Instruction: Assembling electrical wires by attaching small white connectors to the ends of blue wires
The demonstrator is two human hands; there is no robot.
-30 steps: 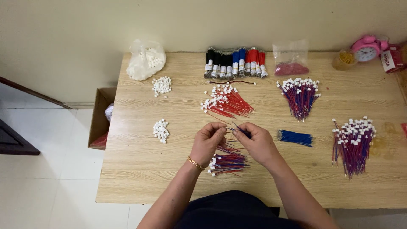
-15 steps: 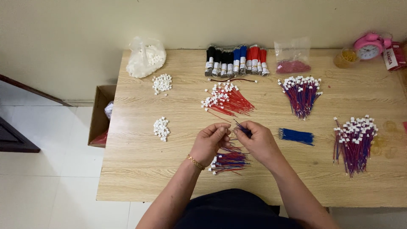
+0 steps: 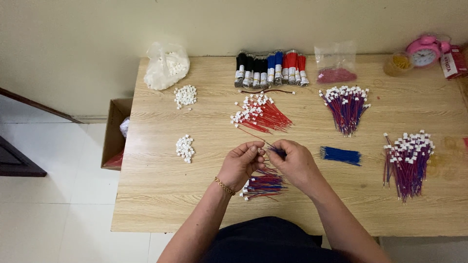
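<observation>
My left hand (image 3: 241, 164) pinches a small white connector with a thin red wire trailing up and left from it. My right hand (image 3: 296, 163) pinches a short blue wire whose tip meets the connector between the two hands. Both hands hover over the middle of the wooden table (image 3: 161, 195). Just under them lies a small bundle of red and blue wires with white connectors (image 3: 262, 185). A fan of red wires with white connectors (image 3: 259, 114) lies beyond the hands. A bunch of plain blue wires (image 3: 341, 155) lies to the right of my right hand.
Two little heaps of white connectors (image 3: 185, 147) (image 3: 185, 95) lie at the left, a white plastic bag (image 3: 166, 66) behind them. Wire spools (image 3: 271, 68), a bag of red bits (image 3: 335, 74), a pink clock (image 3: 422, 51), two red-blue bundles (image 3: 347, 104) (image 3: 407, 159). A cardboard box (image 3: 113, 134) stands on the floor.
Both hands have stayed in the same spot; the fingers of my right hand have brought the blue wire closer to the connector in my left hand.
</observation>
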